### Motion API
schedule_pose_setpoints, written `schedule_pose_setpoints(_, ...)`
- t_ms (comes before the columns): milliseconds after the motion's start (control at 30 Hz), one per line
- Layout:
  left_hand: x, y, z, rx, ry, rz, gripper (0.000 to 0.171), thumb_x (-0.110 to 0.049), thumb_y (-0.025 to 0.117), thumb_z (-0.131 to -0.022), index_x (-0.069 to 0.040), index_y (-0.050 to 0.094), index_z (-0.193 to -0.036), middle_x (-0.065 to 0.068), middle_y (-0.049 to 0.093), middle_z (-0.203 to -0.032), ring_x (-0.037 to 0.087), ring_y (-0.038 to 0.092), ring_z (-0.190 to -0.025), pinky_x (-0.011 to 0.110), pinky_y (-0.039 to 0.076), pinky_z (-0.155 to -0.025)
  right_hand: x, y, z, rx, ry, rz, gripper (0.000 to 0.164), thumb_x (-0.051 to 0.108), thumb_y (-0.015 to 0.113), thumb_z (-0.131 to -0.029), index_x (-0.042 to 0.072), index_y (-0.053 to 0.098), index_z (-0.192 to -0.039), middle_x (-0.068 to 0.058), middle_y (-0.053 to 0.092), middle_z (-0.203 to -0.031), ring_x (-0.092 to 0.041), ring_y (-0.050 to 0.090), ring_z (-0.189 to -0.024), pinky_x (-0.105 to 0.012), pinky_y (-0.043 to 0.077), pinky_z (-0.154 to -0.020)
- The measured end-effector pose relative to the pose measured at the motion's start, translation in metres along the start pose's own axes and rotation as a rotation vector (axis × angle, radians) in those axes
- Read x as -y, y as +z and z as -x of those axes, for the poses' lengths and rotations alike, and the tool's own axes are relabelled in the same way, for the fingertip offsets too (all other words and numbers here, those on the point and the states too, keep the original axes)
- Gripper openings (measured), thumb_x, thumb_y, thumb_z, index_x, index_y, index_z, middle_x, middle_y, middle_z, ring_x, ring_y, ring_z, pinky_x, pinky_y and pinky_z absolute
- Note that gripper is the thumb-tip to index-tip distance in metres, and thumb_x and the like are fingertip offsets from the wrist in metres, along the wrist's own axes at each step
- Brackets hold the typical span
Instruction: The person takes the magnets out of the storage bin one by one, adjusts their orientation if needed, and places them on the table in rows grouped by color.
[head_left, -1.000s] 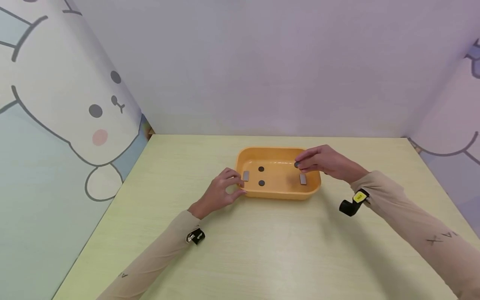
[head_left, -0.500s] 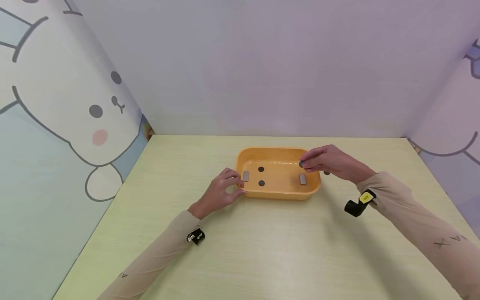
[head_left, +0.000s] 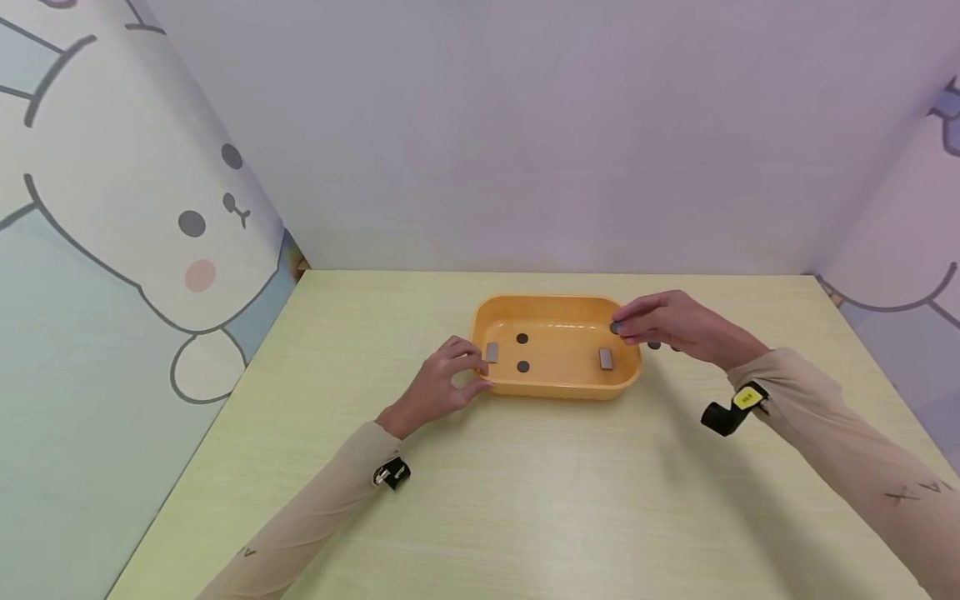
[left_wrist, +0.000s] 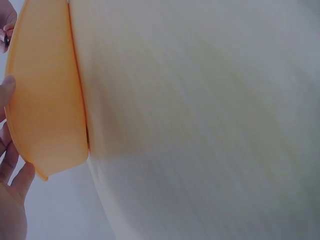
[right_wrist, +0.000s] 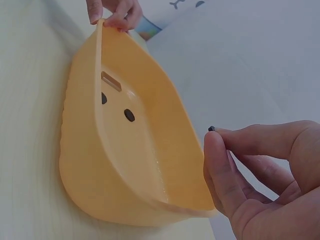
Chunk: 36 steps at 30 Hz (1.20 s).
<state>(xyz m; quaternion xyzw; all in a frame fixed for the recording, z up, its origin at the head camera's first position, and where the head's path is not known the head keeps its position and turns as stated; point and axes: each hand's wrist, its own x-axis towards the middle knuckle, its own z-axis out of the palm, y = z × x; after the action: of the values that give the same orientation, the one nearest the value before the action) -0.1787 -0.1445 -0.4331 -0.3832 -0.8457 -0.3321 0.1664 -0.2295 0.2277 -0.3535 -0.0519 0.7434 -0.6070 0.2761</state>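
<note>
Orange oblong plastic tray (head_left: 555,390): upright, open-topped
Dark round disc (head_left: 616,327): pinched in right hand (head_left: 675,324) near tray's right end

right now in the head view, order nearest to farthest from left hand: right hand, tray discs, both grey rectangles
1. left rectangle, in tray, left end
2. far disc, near disc, left of centre: too close to call
3. right rectangle, right end
4. right hand, furthest right

On the table (head_left: 480,500), a tray (head_left: 555,390): 2 discs (head_left: 522,367) inside, left; other discs (head_left: 655,345) outside, right.
</note>
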Motion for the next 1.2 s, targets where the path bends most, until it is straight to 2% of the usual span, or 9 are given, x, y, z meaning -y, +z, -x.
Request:
schedule_pose_setpoints(200, 0.0, 0.001, 0.001, -0.004, 0.0, 0.004, 0.015, -0.019, 0.079, -0.077, -0.012, 0.067, -0.082, 0.0, 0.061, -0.094, 0.016, 0.052, -0.096, 0.032, 0.047, -0.084, -0.003, -0.007, 0.004, -0.006, 0.003, 0.014, 0.046, 0.01, 0.067, -0.088, -0.013, 0.049, -0.124, -0.009, 0.066, -0.108, -0.026, 0.064, -0.101, -0.034, 0.049, -0.087)
schedule_pose_setpoints(433, -0.001, 0.002, 0.0, -0.01, 0.006, 0.004, 0.015, -0.017, 0.08, -0.077, -0.011, 0.067, -0.082, 0.0, 0.061, -0.094, 0.016, 0.053, -0.095, 0.033, 0.047, -0.083, -0.004, -0.013, 0.01, -0.014, 0.0, -0.002, 0.045, 0.008, 0.064, -0.09, -0.014, 0.048, -0.125, -0.009, 0.066, -0.107, -0.024, 0.065, -0.099, -0.035, 0.049, -0.088)
schedule_pose_setpoints(667, -0.001, 0.001, 0.0, -0.009, 0.003, -0.001, 0.015, -0.018, 0.08, -0.077, -0.011, 0.067, -0.082, 0.001, 0.061, -0.094, 0.017, 0.053, -0.095, 0.033, 0.047, -0.083, -0.003, -0.017, 0.014, -0.023, -0.005, -0.027, 0.045, 0.006, 0.064, -0.089, -0.015, 0.047, -0.125, -0.007, 0.067, -0.104, -0.018, 0.066, -0.092, -0.031, 0.051, -0.084)
schedule_pose_setpoints(900, -0.001, 0.001, 0.0, -0.015, 0.008, -0.004, 0.015, -0.018, 0.08, -0.076, -0.012, 0.067, -0.081, 0.001, 0.061, -0.094, 0.017, 0.052, -0.095, 0.033, 0.047, -0.083, -0.004, -0.024, 0.018, -0.027, -0.012, -0.043, 0.036, 0.004, 0.063, -0.09, -0.011, 0.053, -0.121, -0.004, 0.067, -0.1, -0.016, 0.066, -0.089, -0.031, 0.051, -0.084)
schedule_pose_setpoints(1100, 0.001, 0.002, 0.0, -0.018, 0.015, 0.004, 0.015, -0.018, 0.08, -0.077, -0.012, 0.067, -0.082, 0.0, 0.061, -0.094, 0.017, 0.052, -0.095, 0.033, 0.047, -0.084, -0.006, -0.031, 0.022, -0.036, -0.015, -0.031, 0.038, 0.005, 0.062, -0.091, -0.012, 0.051, -0.123, -0.003, 0.066, -0.101, -0.016, 0.066, -0.091, -0.032, 0.05, -0.085)
schedule_pose_setpoints(1200, 0.001, 0.002, 0.001, -0.02, 0.017, 0.003, 0.016, -0.017, 0.08, -0.076, -0.011, 0.067, -0.082, 0.0, 0.061, -0.094, 0.017, 0.052, -0.095, 0.033, 0.047, -0.083, -0.006, -0.035, 0.025, -0.041, -0.015, -0.04, 0.031, 0.005, 0.063, -0.09, -0.007, 0.057, -0.118, -0.003, 0.066, -0.1, -0.015, 0.066, -0.09, -0.031, 0.051, -0.084)
